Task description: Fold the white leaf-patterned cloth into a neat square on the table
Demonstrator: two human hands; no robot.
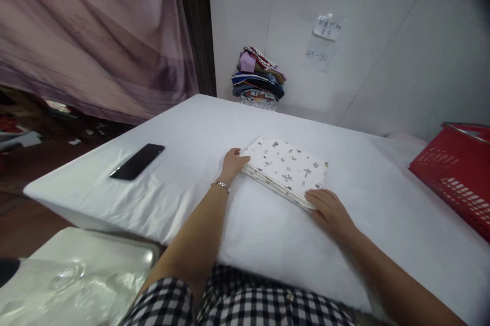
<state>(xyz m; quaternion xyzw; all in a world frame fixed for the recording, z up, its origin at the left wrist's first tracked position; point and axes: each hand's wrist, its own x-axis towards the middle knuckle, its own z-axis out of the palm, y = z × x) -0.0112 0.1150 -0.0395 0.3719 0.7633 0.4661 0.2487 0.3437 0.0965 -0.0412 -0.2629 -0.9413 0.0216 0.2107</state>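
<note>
the folded cloth spans from the half-curled left hand to the half-curled right hand, long axis between them, each touching its nearest corner, grip unclear.

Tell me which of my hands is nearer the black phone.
Left. The left hand is to the right of the black phone, at the left corner of the folded cloth; the right hand is farther right, at the cloth's near right corner.
</note>
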